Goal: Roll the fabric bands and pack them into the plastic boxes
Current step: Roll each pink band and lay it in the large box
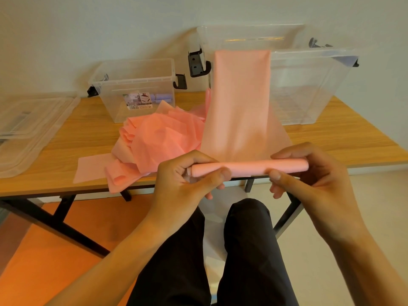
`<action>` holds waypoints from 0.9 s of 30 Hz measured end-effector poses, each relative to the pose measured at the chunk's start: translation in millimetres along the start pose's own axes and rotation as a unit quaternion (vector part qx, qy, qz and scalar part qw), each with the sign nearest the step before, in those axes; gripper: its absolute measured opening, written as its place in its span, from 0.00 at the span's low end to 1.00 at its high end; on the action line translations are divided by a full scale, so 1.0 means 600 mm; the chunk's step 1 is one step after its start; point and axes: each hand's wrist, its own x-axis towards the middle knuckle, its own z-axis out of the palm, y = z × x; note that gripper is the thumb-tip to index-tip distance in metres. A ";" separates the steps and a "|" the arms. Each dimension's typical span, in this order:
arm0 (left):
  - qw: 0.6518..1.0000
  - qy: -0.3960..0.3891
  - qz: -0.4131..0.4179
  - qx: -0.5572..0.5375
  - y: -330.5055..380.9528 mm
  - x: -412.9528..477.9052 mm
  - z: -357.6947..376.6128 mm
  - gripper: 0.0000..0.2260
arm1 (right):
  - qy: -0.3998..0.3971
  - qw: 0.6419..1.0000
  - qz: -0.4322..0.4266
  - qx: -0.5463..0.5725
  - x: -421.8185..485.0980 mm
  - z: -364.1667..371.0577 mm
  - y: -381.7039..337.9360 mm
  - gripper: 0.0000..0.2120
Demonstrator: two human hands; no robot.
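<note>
A long pink fabric band [239, 102] hangs from the rim of the large clear plastic box [309, 85] down to a tight roll [249, 167] at the table's front edge. My left hand [189, 175] pinches the roll's left end between thumb and fingers. At the roll's right end my right hand [309, 171] grips it the same way. A heap of loose pink bands [159, 138] lies on the table to the left. The smaller clear box [134, 89] behind the heap holds a few lilac rolls [162, 98].
A wooden table [331, 142] on black legs carries both boxes. Clear lids [28, 127] are stacked at the table's left end. Black latches stick out from the boxes' sides. My dark-trousered legs are below the table edge, over an orange and beige floor.
</note>
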 end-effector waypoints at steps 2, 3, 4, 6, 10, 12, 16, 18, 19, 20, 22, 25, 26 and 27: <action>1.000 -0.003 0.005 0.000 -0.001 0.000 0.000 0.06 | 0.005 1.000 -0.001 -0.009 0.000 0.000 0.000 0.10; 1.000 -0.004 0.008 -0.003 -0.002 0.001 -0.001 0.06 | 0.005 1.000 -0.001 -0.011 -0.001 0.001 -0.001 0.10; 1.000 -0.002 0.008 -0.007 -0.003 0.003 -0.002 0.08 | 0.006 1.000 -0.003 -0.014 -0.001 0.001 -0.002 0.10; 1.000 0.002 0.010 -0.009 -0.005 0.006 -0.004 0.10 | 0.009 1.000 -0.005 -0.027 -0.001 0.001 -0.005 0.09; 1.000 0.005 0.020 -0.008 -0.004 0.011 -0.001 0.08 | 0.011 1.000 -0.007 -0.022 0.002 -0.001 -0.004 0.11; 1.000 0.009 0.027 -0.006 -0.002 0.011 0.001 0.07 | 0.001 1.000 0.006 -0.010 0.004 -0.001 -0.003 0.15; 1.000 0.013 0.027 -0.005 0.000 0.009 0.004 0.06 | -0.005 1.000 0.021 -0.020 0.003 -0.003 -0.003 0.14; 1.000 0.009 0.023 0.009 0.000 0.008 0.005 0.05 | 0.003 0.999 0.020 -0.028 0.002 -0.002 -0.003 0.13; 1.000 0.005 0.021 0.018 0.000 0.006 0.005 0.05 | 0.008 0.999 0.021 -0.029 0.001 -0.001 -0.003 0.13; 0.999 -0.003 0.020 0.028 -0.001 0.005 0.005 0.05 | 0.014 0.999 0.022 -0.029 0.001 0.001 -0.004 0.13; 0.998 -0.019 0.032 0.048 -0.003 0.001 0.005 0.07 | 0.025 0.999 0.024 -0.027 0.001 0.002 -0.005 0.13; 0.997 -0.020 0.041 0.054 -0.007 -0.001 0.007 0.11 | 0.034 0.998 0.035 -0.031 0.001 0.000 -0.007 0.13; 0.998 -0.016 0.035 0.047 -0.008 -0.001 0.007 0.10 | 0.035 0.998 0.038 -0.033 0.001 0.000 -0.008 0.14; 0.999 -0.014 0.027 0.041 -0.008 0.000 0.007 0.09 | 0.033 0.998 0.040 -0.031 0.001 0.000 -0.009 0.14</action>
